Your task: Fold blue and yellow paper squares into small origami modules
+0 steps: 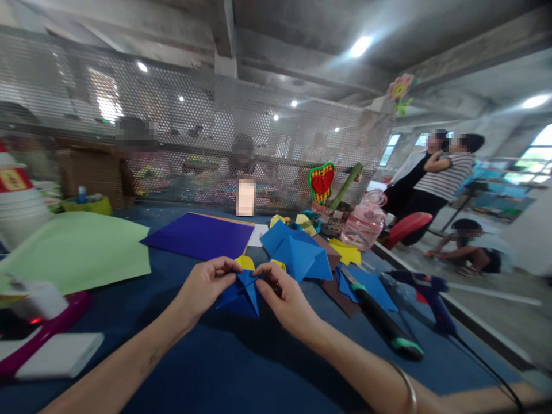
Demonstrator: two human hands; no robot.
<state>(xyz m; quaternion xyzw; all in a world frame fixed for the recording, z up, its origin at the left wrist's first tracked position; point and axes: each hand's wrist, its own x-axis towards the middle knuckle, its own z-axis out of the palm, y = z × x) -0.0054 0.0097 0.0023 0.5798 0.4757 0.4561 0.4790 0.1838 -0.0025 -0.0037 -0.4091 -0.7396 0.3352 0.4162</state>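
Note:
Between my hands, just above the dark blue table, is a small folded blue paper piece (244,297) with pointed flaps and yellow paper (245,263) at its top. My left hand (212,283) pinches its left upper edge between thumb and fingers. On the opposite edge, my right hand (278,290) has its thumb and forefinger closed. More yellow shows behind the right fingers. Beyond the right hand lies a larger folded blue paper shape (297,253). A purple sheet (200,237) lies flat behind the left hand.
A black-and-green utility knife (383,322) and a blue glue gun (435,299) with a cord lie to the right. Pale green paper (81,247) and a white power bank (62,355) are left. A pink bottle (365,221) stands near the perforated screen (194,132). Other people are beyond.

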